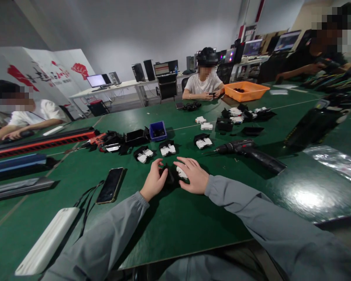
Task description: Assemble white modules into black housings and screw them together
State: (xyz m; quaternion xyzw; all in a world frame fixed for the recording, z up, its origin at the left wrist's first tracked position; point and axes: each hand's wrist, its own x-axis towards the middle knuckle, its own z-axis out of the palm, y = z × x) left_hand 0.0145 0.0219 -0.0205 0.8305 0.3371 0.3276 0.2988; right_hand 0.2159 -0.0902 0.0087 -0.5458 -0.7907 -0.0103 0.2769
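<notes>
Both hands cupped one small black-and-white part at table centre: left hand gripped its side, right hand lay flat on top, probably steadying it. Cordless drill sat at two o'clock.

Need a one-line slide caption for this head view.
Both hands, left and right, rest on a small black part on the green table.
</notes>
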